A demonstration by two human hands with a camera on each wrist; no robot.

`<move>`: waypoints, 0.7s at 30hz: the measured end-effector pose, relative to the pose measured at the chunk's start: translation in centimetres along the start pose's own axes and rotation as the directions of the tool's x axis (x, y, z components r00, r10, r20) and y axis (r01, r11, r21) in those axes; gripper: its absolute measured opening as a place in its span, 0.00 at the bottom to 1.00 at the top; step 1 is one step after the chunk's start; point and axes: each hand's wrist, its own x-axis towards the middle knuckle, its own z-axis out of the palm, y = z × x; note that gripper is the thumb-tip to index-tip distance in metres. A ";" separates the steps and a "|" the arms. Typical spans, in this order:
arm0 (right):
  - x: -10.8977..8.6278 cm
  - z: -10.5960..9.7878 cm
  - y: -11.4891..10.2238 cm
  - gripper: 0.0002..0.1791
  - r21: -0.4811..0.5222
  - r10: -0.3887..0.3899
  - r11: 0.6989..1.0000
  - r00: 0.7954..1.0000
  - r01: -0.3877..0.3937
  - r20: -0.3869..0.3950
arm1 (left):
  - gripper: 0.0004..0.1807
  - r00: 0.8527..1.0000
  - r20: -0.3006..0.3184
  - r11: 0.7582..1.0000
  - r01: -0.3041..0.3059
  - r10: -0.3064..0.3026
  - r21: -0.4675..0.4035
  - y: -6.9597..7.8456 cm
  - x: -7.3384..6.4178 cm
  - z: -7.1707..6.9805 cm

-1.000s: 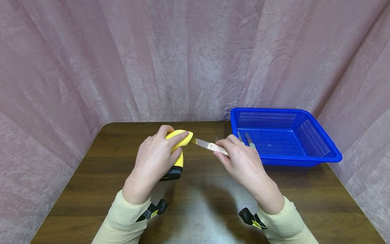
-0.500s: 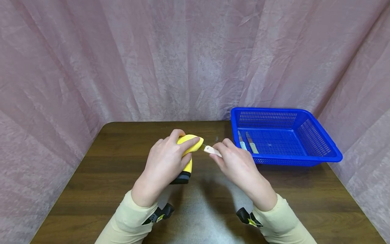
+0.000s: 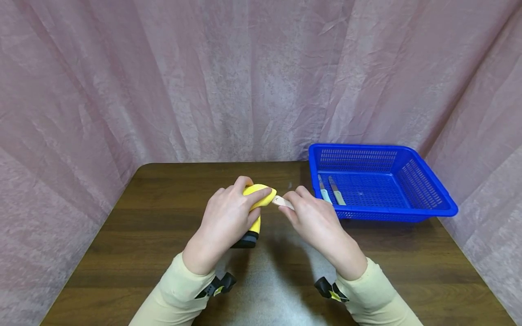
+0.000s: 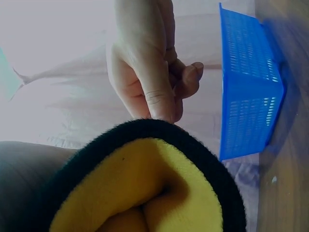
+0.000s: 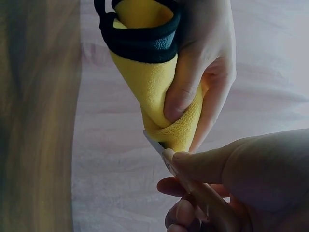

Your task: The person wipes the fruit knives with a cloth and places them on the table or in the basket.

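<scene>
My left hand [image 3: 224, 219] grips a folded yellow cloth [image 5: 135, 82] with a dark border, thumb and fingers pinching it near the folded tip. My right hand [image 3: 320, 224] holds a small knife [image 3: 283, 202] by its pale handle. In the head view the blade is hidden by the cloth, and the handle end sits right at the cloth's tip. From the right wrist view, a bit of blade [image 5: 153, 141] shows beside the yellow fold. The cloth's lower end hangs loose below my left hand, forming an open tube in the left wrist view.
A blue plastic basket [image 3: 367, 147] stands at the right back of the wooden table [image 3: 175, 194]. Inside, along its left side, lie a light-blue-handled knife [image 3: 325, 195] and a green-handled knife [image 3: 339, 198]. Pink curtains [image 3: 244, 81] hang behind and beside the table.
My left hand and the cloth have moved right and slightly down, while my right hand has shifted a little left. The blade, visible earlier, is now covered by the cloth up to the handle.
</scene>
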 end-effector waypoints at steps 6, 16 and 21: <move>0.0 -0.1 -0.1 0.10 0.007 0.001 1.000 1.000 -0.001 -0.002 | 0.27 1.000 0.000 1.000 -0.004 0.004 0.011 -0.1 0.0 0.1; 0.0 0.1 0.0 0.09 0.004 0.000 1.000 1.000 0.000 -0.007 | 0.27 1.000 0.014 1.000 0.006 -0.006 0.024 -0.3 0.0 0.2; 0.0 0.0 -0.1 0.09 0.009 0.003 1.000 1.000 -0.003 -0.009 | 0.28 1.000 0.020 1.000 0.021 -0.021 0.020 -0.7 0.0 0.3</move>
